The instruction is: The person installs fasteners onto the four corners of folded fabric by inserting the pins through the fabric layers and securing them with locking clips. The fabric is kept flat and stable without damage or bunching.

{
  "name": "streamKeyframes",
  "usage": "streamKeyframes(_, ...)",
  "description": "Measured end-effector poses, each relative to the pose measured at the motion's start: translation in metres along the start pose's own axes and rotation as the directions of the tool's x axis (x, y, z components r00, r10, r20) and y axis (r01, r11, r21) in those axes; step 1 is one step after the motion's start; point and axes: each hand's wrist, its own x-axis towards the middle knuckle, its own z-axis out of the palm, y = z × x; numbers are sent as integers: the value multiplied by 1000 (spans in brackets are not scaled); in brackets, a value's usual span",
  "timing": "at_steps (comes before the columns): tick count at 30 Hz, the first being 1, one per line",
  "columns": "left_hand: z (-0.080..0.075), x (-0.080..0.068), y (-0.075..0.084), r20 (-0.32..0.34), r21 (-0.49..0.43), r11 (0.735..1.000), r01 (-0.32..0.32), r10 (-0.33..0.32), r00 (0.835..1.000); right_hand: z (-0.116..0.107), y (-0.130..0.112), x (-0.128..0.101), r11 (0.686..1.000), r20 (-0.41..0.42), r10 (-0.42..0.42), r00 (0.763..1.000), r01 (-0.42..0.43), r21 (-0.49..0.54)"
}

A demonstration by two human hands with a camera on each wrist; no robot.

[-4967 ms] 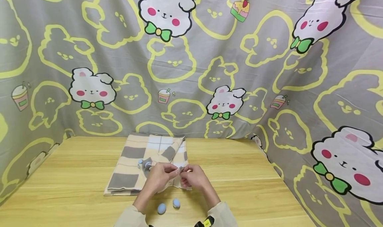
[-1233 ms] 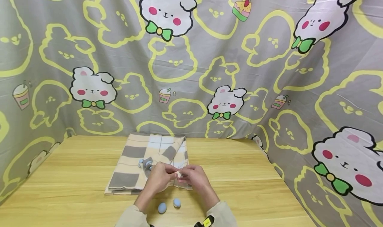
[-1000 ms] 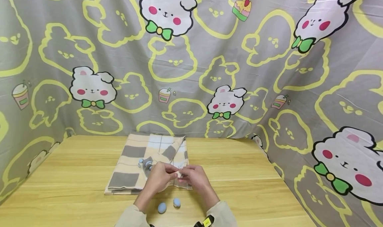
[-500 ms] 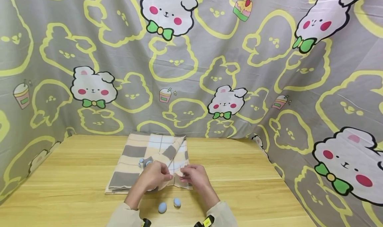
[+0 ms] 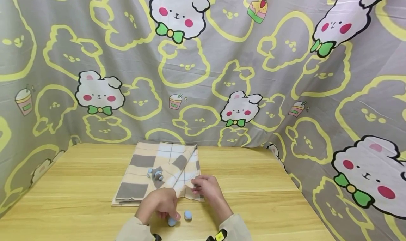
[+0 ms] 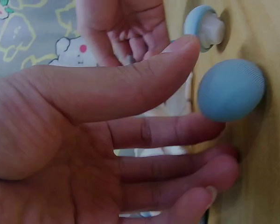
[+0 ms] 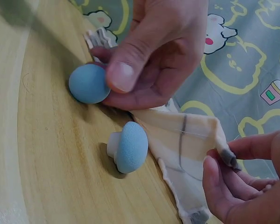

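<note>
On the table (image 5: 272, 202) lies a folded checked cloth (image 5: 142, 177), and everything else sits by it. The right hand (image 5: 205, 187) is at the cloth's near right corner, thumb and fingers pinched together on the edge, lifting that corner a little off the wood. The left hand (image 5: 160, 205) is just in front of the cloth's near edge, its fingers reaching down to a blue round cap (image 5: 171, 221) on the table; thumb and forefinger lie close on either side of the cap and touch it, though whether they truly clamp it is hard to tell from these views. A second blue cap (image 5: 188, 215), on a short white stem and tipped on its side, lies just beside the first, between the two hands and close to the cloth's edge. A few more small blue pieces (image 5: 154, 174) rest on the cloth near its middle. Printed fabric (image 5: 285, 75) hangs behind the cloth.
</note>
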Motion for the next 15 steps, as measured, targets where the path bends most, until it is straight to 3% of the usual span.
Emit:
streamKeyframes(7,5,0,3,8,53,998,25,-26,1000,0,1,-1,1000,3,-7,1000,7,-9)
streamKeyframes(15,7,4,2,5,65,998,-7,7,1000,0,2,-1,1000,9,-4,1000,4,-23)
